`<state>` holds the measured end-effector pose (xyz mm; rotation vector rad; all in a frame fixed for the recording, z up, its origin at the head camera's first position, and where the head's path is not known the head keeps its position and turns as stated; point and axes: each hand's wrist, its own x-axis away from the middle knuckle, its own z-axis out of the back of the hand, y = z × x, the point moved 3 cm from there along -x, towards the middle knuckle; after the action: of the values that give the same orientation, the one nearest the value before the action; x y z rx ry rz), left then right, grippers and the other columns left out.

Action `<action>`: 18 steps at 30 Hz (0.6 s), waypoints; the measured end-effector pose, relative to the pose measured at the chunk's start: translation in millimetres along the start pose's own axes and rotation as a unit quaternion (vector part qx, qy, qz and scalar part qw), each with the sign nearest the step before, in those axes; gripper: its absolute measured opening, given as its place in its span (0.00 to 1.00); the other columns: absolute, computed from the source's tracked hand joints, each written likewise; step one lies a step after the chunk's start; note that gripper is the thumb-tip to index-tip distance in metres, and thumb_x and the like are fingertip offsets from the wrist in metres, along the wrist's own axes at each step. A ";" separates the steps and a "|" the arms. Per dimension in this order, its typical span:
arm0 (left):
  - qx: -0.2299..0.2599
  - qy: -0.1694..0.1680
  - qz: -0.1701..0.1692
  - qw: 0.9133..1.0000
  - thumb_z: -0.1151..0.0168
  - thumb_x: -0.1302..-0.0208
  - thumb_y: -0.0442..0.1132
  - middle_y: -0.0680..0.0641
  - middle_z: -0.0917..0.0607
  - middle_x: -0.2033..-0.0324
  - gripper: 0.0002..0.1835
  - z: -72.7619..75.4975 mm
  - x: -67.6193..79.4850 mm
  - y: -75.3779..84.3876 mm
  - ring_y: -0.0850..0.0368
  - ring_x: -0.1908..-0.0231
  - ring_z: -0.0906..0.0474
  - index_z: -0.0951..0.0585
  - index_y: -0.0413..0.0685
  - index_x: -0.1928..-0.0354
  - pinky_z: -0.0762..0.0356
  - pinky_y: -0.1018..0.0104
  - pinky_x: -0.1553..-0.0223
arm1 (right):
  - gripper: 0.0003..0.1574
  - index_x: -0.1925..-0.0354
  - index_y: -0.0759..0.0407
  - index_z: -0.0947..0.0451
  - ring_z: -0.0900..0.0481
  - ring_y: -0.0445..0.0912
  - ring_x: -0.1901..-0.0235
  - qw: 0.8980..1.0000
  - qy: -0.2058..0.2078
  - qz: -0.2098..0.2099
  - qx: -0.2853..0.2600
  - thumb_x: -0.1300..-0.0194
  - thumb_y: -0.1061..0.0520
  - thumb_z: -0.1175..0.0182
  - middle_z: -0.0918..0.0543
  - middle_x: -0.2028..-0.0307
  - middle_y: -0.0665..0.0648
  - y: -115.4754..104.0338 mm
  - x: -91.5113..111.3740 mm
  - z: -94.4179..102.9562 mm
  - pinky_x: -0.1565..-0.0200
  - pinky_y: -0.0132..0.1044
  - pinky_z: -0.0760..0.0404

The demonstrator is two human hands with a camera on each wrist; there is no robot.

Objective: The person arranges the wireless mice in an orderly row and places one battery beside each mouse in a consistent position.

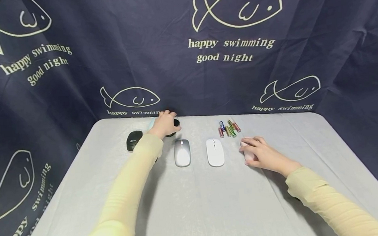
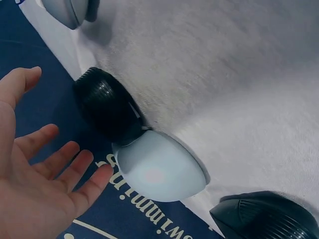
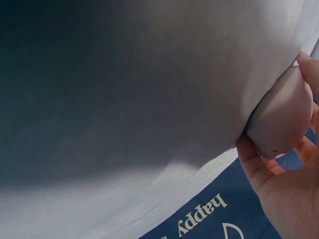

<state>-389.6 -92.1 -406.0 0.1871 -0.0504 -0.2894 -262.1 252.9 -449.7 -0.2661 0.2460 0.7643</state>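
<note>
My left hand (image 1: 165,123) reaches to the far left part of the table, its fingers relaxed above a black mouse (image 1: 177,125) that it partly covers. In the left wrist view those fingers are spread beside the black mouse (image 2: 107,104), with a gap showing. A pale blue mouse (image 2: 162,167) lies against that black one and is mostly hidden behind the hand in the head view. Over on the right, my right hand (image 1: 260,153) holds a pale pink mouse (image 3: 281,114) on the table, thumb on one side and fingers on the other.
A silver-grey mouse (image 1: 182,154) and a white mouse (image 1: 215,153) lie between the hands. Another black mouse (image 1: 134,139) sits left of my left forearm. Several small batteries (image 1: 230,129) are clustered behind the white mouse. A dark blue printed curtain (image 1: 185,77) hangs beyond the table.
</note>
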 end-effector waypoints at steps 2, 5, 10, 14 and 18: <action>-0.004 -0.007 0.006 1.000 0.36 0.43 0.53 0.37 0.33 0.37 0.38 -1.6 -1.1 -0.3 0.39 0.35 0.42 0.34 0.43 0.34 0.32 0.46 0.39 | 0.27 0.53 0.58 0.21 0.32 0.66 0.49 1.000 -0.002 -0.001 0.001 0.53 0.53 0.27 0.27 0.42 0.68 0.4 0.1 0.2 0.46 0.59 0.31; -0.006 -0.016 0.014 1.000 0.37 0.42 0.54 0.37 0.34 0.37 0.37 -3.9 -1.7 -0.6 0.39 0.34 0.43 0.34 0.44 0.33 0.32 0.46 0.39 | 0.27 0.53 0.58 0.21 0.32 0.66 0.48 1.000 -0.006 -0.003 0.001 0.52 0.53 0.28 0.28 0.41 0.68 0.5 0.3 0.0 0.46 0.59 0.31; -0.010 -0.029 0.025 0.999 0.39 0.41 0.55 0.37 0.33 0.37 0.37 -8.0 -2.0 -0.8 0.39 0.35 0.41 0.34 0.44 0.33 0.32 0.48 0.38 | 0.27 0.53 0.58 0.21 0.32 0.66 0.49 1.000 -0.003 0.001 0.001 0.53 0.53 0.27 0.27 0.42 0.68 0.4 0.8 -0.4 0.46 0.59 0.32; -0.019 -0.031 0.026 0.999 0.40 0.41 0.55 0.36 0.32 0.38 0.37 -8.4 -2.0 0.4 0.38 0.36 0.39 0.34 0.43 0.34 0.33 0.49 0.37 | 0.27 0.54 0.59 0.20 0.32 0.66 0.49 1.000 0.003 0.005 0.000 0.53 0.53 0.27 0.27 0.42 0.68 -0.1 0.9 0.3 0.46 0.59 0.32; -0.034 -0.032 0.025 0.999 0.40 0.40 0.55 0.36 0.30 0.39 0.36 -9.4 -4.0 1.3 0.38 0.37 0.38 0.32 0.42 0.35 0.33 0.49 0.37 | 0.27 0.54 0.59 0.21 0.32 0.66 0.48 1.000 -0.002 0.001 0.000 0.53 0.52 0.27 0.27 0.42 0.68 -0.8 0.3 1.3 0.46 0.59 0.32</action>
<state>-392.3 -88.0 -415.1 0.1089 -0.1093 -0.2459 -261.1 253.0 -448.5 -0.2637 0.2419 0.7658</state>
